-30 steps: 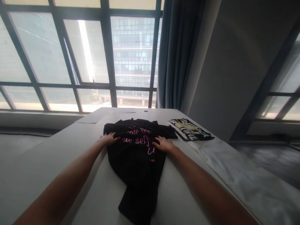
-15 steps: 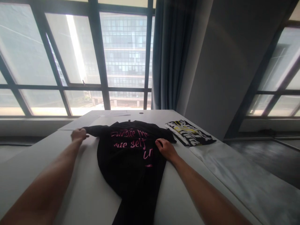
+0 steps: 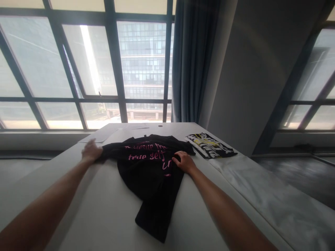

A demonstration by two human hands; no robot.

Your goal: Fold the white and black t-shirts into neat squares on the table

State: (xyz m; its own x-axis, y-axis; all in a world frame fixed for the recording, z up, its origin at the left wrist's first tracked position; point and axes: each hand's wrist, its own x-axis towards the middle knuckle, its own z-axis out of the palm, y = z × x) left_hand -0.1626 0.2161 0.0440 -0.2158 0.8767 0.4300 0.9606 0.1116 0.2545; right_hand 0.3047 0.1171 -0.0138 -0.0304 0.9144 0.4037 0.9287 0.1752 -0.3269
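A black T-shirt (image 3: pixel 141 174) with pink lettering lies on the white table, its neck toward the window. Its lower part is bunched and narrows to a tail pointing toward me. My left hand (image 3: pixel 91 151) is at the end of the left sleeve (image 3: pixel 111 150), smeared by motion, so its grip on the cloth is unclear. My right hand (image 3: pixel 184 162) rests on the shirt's right side below the right sleeve, fingers curled and thumb close to them, pinching the fabric.
A folded black, white and yellow printed garment (image 3: pixel 210 145) lies to the right of the shirt. Whitish cloth (image 3: pixel 261 188) runs along the right side of the table (image 3: pixel 104 209). Paper sheets (image 3: pixel 101 134) lie at the far left. A curtain (image 3: pixel 187 69) hangs beyond the table.
The shirt's lower end has slid away from me, and its whole tail now shows. My left hand has blurred at the sleeve; my right hand keeps its place on the shirt. The view has shifted slightly.
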